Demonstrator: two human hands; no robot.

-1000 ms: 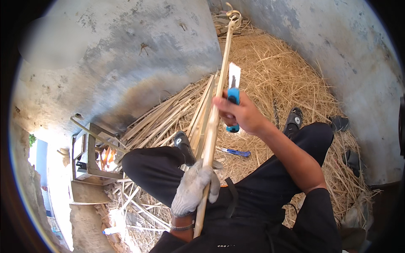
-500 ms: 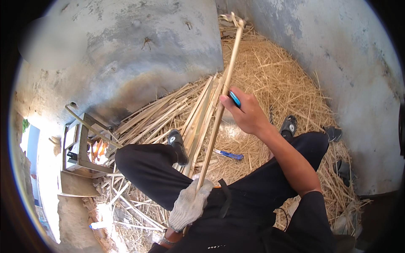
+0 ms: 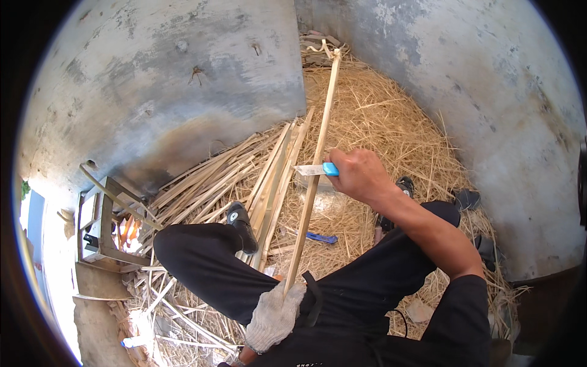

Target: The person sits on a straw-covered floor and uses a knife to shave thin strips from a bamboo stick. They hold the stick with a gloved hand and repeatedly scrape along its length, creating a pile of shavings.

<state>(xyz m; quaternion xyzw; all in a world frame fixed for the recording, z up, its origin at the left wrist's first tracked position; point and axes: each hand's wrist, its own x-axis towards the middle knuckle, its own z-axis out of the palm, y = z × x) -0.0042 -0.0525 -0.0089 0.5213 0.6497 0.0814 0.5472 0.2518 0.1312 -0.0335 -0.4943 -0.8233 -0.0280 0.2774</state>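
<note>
A long pale wooden strip, likely bamboo [image 3: 323, 131], slants away from my lap, with a curled shaving at its far end. My left hand [image 3: 274, 318], in a whitish knitted glove, is closed around its near end. A blue-handled utility knife [image 3: 330, 169] is gripped in my bare right hand [image 3: 363, 176], fingers wrapped round the handle. Its blade lies across the strip about midway along, pointing left. On the straw between my legs rests a second blue cutter [image 3: 321, 238].
Split strips [image 3: 211, 177] lie in a pile at the left, some reaching between my feet. Shavings and straw [image 3: 391, 116] cover the floor. Grey walls [image 3: 183, 73] close in ahead and right. A small wooden stool-like frame [image 3: 113, 223] stands at far left.
My right hand has turned and come a little nearer along the strip; the knife blade now shows across it. My left hand keeps its grip. The whole view has shifted slightly.
</note>
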